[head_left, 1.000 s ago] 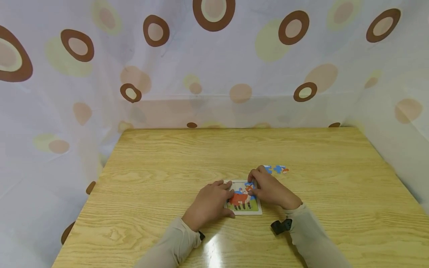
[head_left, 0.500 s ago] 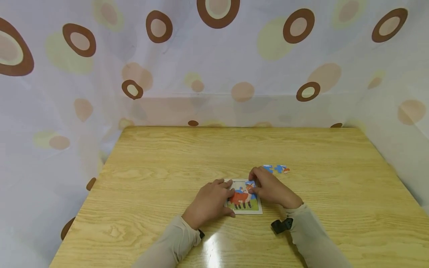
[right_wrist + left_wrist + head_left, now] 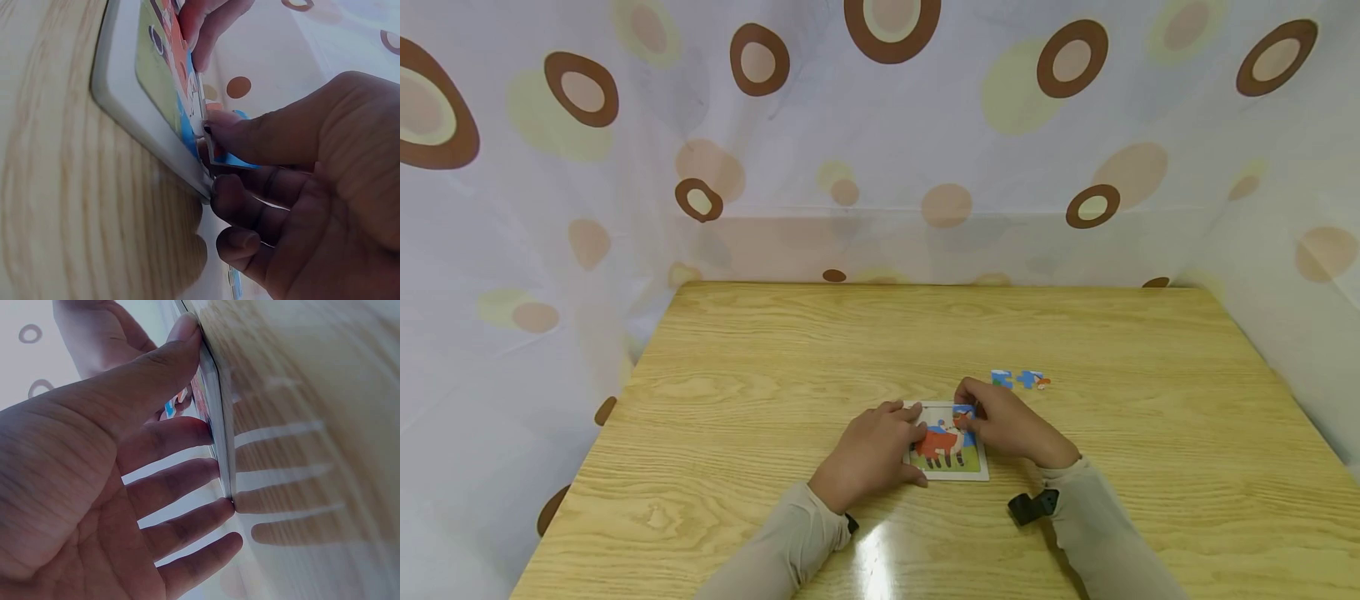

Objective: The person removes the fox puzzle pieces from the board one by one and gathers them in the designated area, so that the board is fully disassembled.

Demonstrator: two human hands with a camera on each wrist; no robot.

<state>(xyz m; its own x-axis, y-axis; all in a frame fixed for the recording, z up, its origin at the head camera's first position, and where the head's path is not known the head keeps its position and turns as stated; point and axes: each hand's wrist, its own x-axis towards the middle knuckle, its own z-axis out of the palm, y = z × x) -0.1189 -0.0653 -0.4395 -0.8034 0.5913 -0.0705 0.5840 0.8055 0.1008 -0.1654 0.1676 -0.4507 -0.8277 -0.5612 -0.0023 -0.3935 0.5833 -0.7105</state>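
Note:
A jigsaw puzzle in a white tray, with a red and white animal on green and blue, lies on the table in the head view. My left hand rests on its left side, fingers fairly straight and thumb at the near corner. In the left wrist view the thumb and fingertips touch the tray's edge. My right hand pinches a blue and orange puzzle piece between thumb and fingers, tilted at the tray's upper right corner. A bare pale area shows along the tray's upper left.
Two loose puzzle pieces lie beyond the right hand: a blue one and a blue one with orange. The wooden table reaches back to a spotted curtain.
My right hand has drawn slightly nearer, baring more of the left loose piece. The pinched puzzle piece has turned and sits squarer to the tray's corner. My left hand stays in place.

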